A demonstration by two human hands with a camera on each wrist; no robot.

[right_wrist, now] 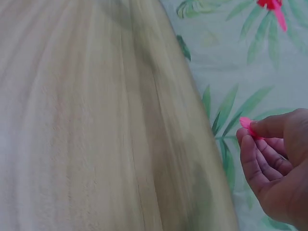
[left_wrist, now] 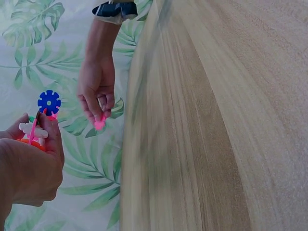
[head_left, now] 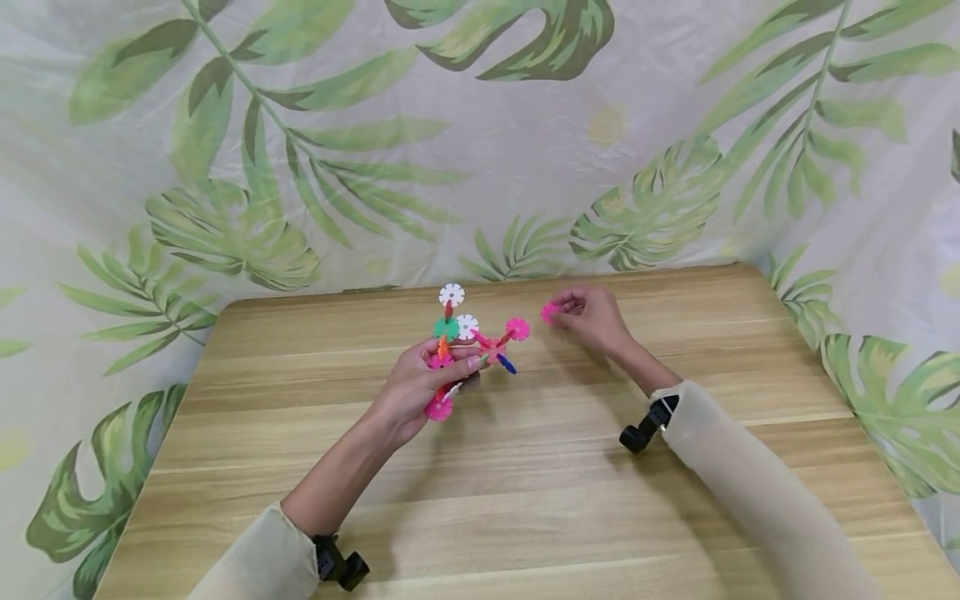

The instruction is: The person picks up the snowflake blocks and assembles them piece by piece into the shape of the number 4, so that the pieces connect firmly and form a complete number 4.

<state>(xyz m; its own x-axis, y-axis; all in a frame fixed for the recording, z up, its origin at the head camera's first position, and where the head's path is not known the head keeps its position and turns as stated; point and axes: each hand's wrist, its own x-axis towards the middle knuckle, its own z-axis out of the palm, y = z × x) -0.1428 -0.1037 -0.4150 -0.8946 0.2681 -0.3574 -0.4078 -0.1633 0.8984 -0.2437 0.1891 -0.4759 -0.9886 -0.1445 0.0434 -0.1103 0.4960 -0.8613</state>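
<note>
My left hand point(head_left: 412, 387) grips a chain of notched plastic snowflake discs joined edge to edge. White discs point(head_left: 452, 295) stand at its top, with a green disc point(head_left: 446, 329) just below. Toward the right, a pink disc point(head_left: 517, 329) and a blue disc point(head_left: 507, 364) stick out from the chain; the left wrist view shows the blue disc point(left_wrist: 49, 103) face on. Fingers hide the middle of the chain. My right hand point(head_left: 596, 321) pinches a single pink snowflake disc point(head_left: 549, 313) between thumb and fingertips, a short gap right of the chain.
Both hands are above a wood-grain table point(head_left: 525, 500). Behind its far edge hangs a pale cloth point(head_left: 525, 150) printed with green leaves. A small black camera point(head_left: 648, 425) is strapped at the right wrist, and another black camera point(head_left: 341, 565) at the left.
</note>
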